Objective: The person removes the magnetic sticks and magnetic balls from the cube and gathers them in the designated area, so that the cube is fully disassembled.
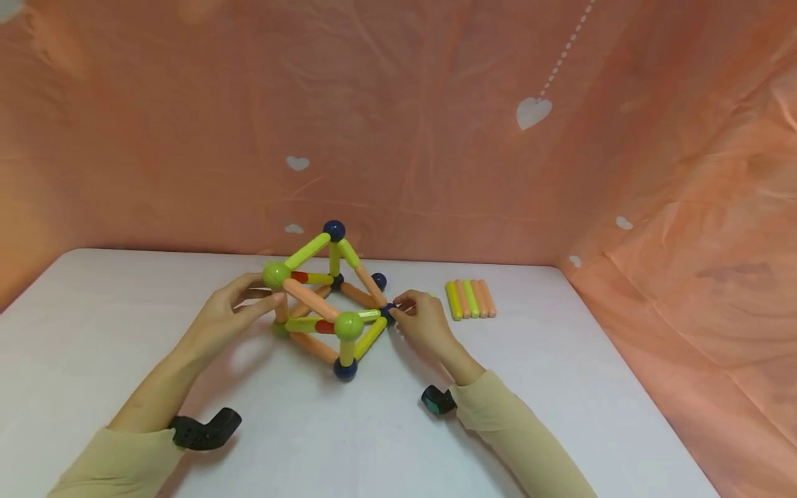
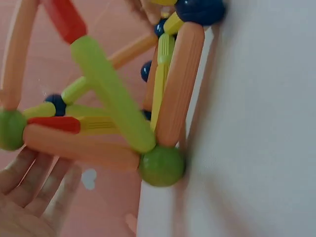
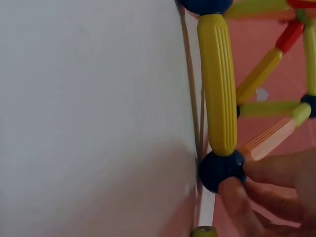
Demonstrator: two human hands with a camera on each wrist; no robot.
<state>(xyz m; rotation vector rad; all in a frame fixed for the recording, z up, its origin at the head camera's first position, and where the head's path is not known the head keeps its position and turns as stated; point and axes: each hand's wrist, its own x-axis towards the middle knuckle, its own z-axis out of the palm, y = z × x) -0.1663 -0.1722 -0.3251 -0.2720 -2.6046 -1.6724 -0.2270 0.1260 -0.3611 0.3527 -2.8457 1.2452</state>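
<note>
A frame of magnetic sticks and balls (image 1: 313,300) stands on the table between the hands, with green, yellow, peach and red sticks. At its left side, my left hand (image 1: 230,311) touches the peach upright stick (image 2: 81,148) below the upper green ball (image 1: 276,275). Its fingers (image 2: 37,180) look nearly straight in the left wrist view. My right hand (image 1: 426,325) pinches a dark blue ball (image 3: 219,170) at the frame's lower right corner, between thumb and fingers. A yellow stick (image 3: 217,84) and a peach stick (image 3: 269,139) meet that ball. Another blue ball (image 1: 334,230) tops the frame.
Several loose sticks (image 1: 471,299) lie side by side on the white table (image 1: 311,443), right of the right hand. One blue ball (image 1: 378,281) sits behind the frame. A pinkish-orange curtain with white hearts (image 1: 398,138) hangs behind the table.
</note>
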